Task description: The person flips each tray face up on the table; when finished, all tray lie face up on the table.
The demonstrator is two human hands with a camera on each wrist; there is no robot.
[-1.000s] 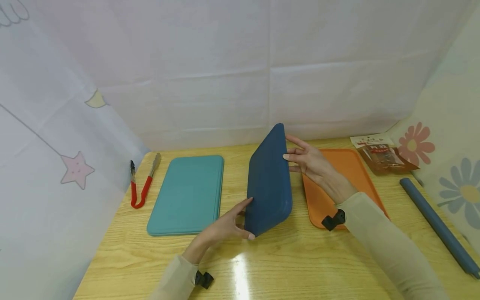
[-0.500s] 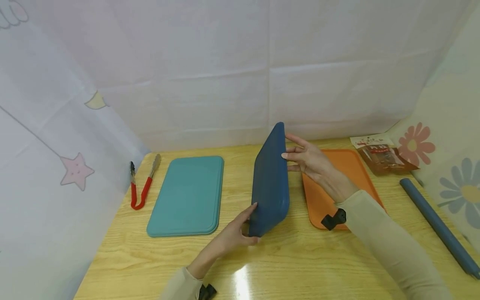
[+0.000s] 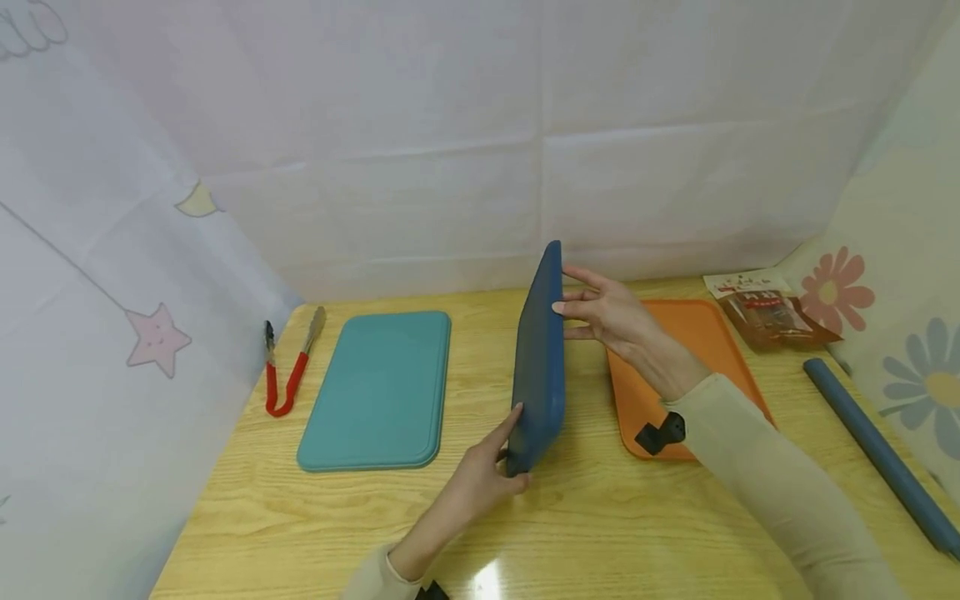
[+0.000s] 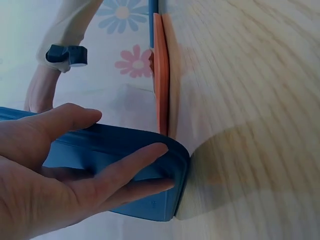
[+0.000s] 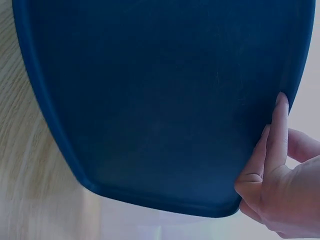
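A dark blue tray (image 3: 543, 367) stands tilted on its side, nearly edge-on to the head view, over the middle of the table. My left hand (image 3: 476, 483) grips its near end, thumb on one side of the rim and fingers spread over the other face in the left wrist view. My right hand (image 3: 618, 321) holds the upper rim near the far end, with thumb and fingers on opposite faces. The tray's flat inner face and raised rim (image 5: 150, 204) fill the right wrist view. Whether its lower edge touches the table, I cannot tell.
A teal tray (image 3: 375, 392) lies face down at left, beside red-handled tongs (image 3: 288, 375). At right lies an orange tray (image 3: 693, 342), partly under my right forearm. Beyond it are a brown food packet (image 3: 772, 317) and a blue-grey roll (image 3: 877, 450). Cloth walls (image 3: 420, 150) surround the table.
The blue tray has turned more upright and edge-on. Its near end has swung right, and my left hand has moved right with it. My right hand has shifted slightly left.
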